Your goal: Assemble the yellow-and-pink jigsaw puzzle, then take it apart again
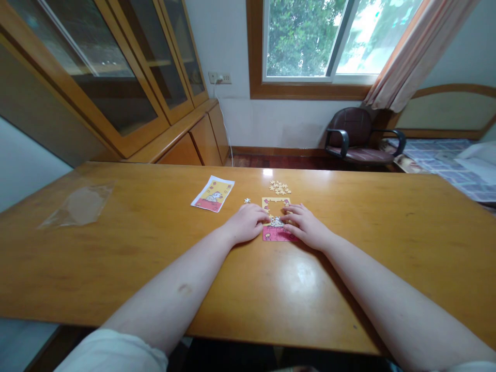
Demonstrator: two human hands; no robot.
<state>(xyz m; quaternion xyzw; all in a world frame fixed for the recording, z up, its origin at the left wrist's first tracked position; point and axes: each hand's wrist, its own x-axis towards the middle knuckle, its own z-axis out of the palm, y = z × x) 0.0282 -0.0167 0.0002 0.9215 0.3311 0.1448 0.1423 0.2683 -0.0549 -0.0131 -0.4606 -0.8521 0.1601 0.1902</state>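
Note:
A small jigsaw puzzle (pixel 276 233), yellow above and red below, lies partly assembled on the wooden table (pixel 155 248). My left hand (pixel 248 222) rests on its left edge, fingers curled onto the pieces. My right hand (pixel 306 223) presses on its right side, fingertips near the middle. A heap of several loose pieces (pixel 279 187) lies just beyond the puzzle. One single piece (pixel 247 200) sits apart, left of the puzzle's top. A printed reference card (pixel 213 194) with the same picture lies further left.
A clear plastic bag (pixel 79 205) lies flat at the table's far left. Wooden glass-door cabinets (pixel 116 77) line the left wall. A dark armchair (pixel 356 137) stands under the window, a bed (pixel 457 160) at right.

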